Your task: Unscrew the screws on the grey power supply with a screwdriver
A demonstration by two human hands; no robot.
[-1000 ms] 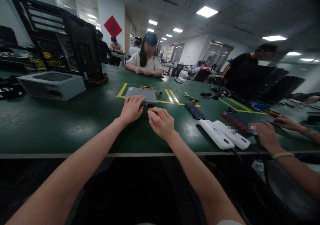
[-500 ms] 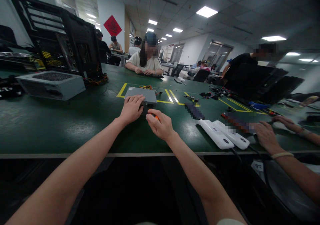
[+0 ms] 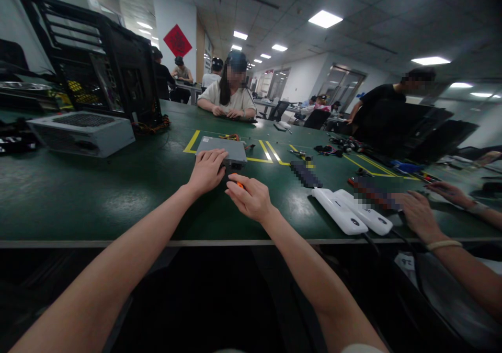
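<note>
Power supply unit (image 3: 229, 147), slim and grey, lies flat on the green table (image 3: 117, 206) in front of the seated worker, partly over a rectangle of yellow tape (image 3: 191, 141). The worker's left hand (image 3: 206, 171) covers its near left corner, fingers stretched across the top; the thumb dips by the near face, and I can't tell whether it squeezes or merely rests. To the right of that hand, a dark socket (image 3: 237, 165) shows on the near face, too shadowed to read in detail. The right hand (image 3: 251, 197) is just in front of the unit, fingers closed round an orange-handled tool (image 3: 240, 184); only a scrap of the handle peeps out, and I can't make out its tip or whether it meets anything. Coloured cables (image 3: 232, 136) bunch behind the unit, their lower parts hidden by it. Off to the left sits a bigger power supply unit (image 3: 82, 133), near an open computer case (image 3: 113, 76) whose inside is mostly lost in the dark. Right of the hands lie two white devices (image 3: 341, 212), their cords dropping past the table edge. Beyond them a co-worker's hand (image 3: 420, 218) reaches in, the body cut off by the edge of view.
</note>
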